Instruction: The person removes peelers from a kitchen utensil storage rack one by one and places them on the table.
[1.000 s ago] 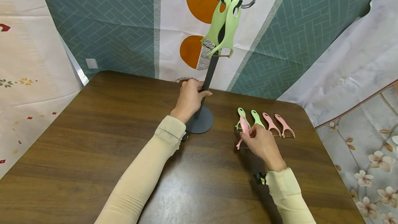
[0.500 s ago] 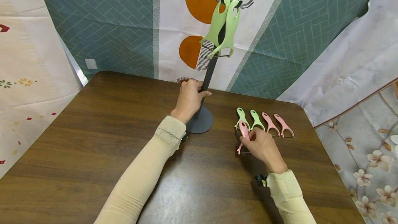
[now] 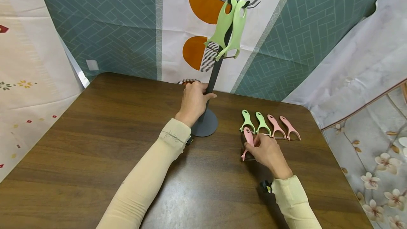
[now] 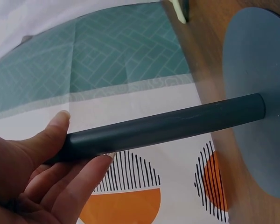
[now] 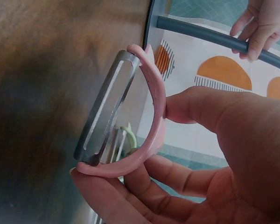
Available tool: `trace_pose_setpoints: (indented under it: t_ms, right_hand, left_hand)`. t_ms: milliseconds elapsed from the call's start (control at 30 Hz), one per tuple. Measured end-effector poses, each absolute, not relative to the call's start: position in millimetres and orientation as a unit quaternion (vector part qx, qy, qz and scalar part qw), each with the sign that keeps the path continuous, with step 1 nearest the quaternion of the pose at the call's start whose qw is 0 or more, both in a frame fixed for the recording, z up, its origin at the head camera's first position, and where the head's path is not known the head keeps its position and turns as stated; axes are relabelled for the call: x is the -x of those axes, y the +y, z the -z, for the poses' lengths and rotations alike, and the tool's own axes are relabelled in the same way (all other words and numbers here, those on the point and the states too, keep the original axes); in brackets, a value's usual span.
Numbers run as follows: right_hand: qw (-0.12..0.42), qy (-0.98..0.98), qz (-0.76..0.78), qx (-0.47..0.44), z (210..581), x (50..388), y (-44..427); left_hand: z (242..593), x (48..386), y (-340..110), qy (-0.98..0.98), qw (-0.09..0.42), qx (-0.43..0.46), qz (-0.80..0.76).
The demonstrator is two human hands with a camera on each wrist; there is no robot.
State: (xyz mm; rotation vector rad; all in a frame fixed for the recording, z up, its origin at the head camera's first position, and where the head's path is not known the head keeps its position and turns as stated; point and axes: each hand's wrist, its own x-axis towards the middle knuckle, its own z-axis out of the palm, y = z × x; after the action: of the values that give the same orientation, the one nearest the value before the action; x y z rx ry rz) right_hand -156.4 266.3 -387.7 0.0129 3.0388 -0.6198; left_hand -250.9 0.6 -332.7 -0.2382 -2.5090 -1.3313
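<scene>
Right hand [image 3: 270, 155] grasped a pink peeler [image 3: 249, 139], thumb against the curved head, fingers on the far side of it. Left hand [image 3: 193, 103] was wrapped round the pole [image 3: 214, 74] of the dark stand, between base [image 3: 208, 124] and hooks [image 3: 246, 4]. Clock directions as in head view, 12 away from the person.

Key relation: hole end of the held peeler versus hooks. Peeler sat at 10 o'clock from the right hand, right at the fingertips. Long axis ran about 12 to 6, handle hole at 12, blade [image 5: 107, 107] at 6. Hooks were up high, between 11 and 12 from the right hand, well apart from it; base at about 10. So hole end pointed roughly hook-ward, blade toward the person. Left hand was nearer the stand, right hand nearer the loose peelers.

On the table [image 3: 105, 144], from the held peeler: green peeler [image 3: 247, 120] at 12, just beyond; second green peeler [image 3: 262, 121] near 1; two pink ones [image 3: 275, 124] toward 2. Two hanging green peelers [image 3: 236, 33] were on the hooks, handles up, blades down. Couldn't tell whether the held peeler touched the table or the nearest green one.
</scene>
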Motion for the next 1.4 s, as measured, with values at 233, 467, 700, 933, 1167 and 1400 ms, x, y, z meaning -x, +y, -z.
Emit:
trace_pose_setpoints:
  t_ms: [233,467,700,933,1167,1400]
  right_hand:
    - [0.022,0.981,0.192,-0.007,391.0,155.4,266.8]
    - [0.031,0.982,0.188,-0.019,393.2,155.5,266.7]
    - [0.038,0.982,0.184,-0.033,394.6,154.6,266.5]
    - [0.053,0.981,0.182,-0.052,395.4,153.6,265.2]
    - [0.061,0.983,0.164,-0.057,397.2,153.7,264.2]
    - [0.071,0.983,0.155,-0.070,397.7,154.0,262.3]
  left_hand:
    - [332.0,249.1,2.3,-0.880,0.151,0.078,0.444]
    - [332.4,247.8,3.9,-0.885,0.161,0.073,0.430]
    - [332.6,247.8,5.7,-0.890,0.167,0.068,0.418]
    - [331.9,248.0,4.7,-0.891,0.166,0.068,0.417]
    - [332.0,247.9,4.8,-0.888,0.157,0.071,0.426]
    - [332.6,247.5,4.6,-0.888,0.153,0.071,0.427]
